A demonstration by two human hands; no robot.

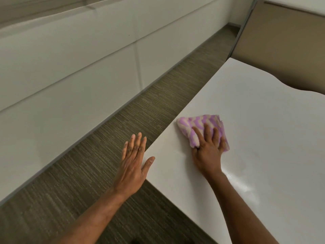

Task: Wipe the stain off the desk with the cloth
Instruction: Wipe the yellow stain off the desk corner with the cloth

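A purple and cream patterned cloth lies bunched on the white desk, close to the desk's left edge. My right hand presses down on the cloth with fingers spread over it. My left hand is flat and open just off the desk's near left corner, its thumb resting on the desk top and its fingers over the floor. No stain shows on the desk. A shiny, wet-looking streak runs beside my right forearm.
Grey-brown carpet fills the gap left of the desk. A long white panelled wall runs along the far side of the carpet. A tan partition stands behind the desk's far end.
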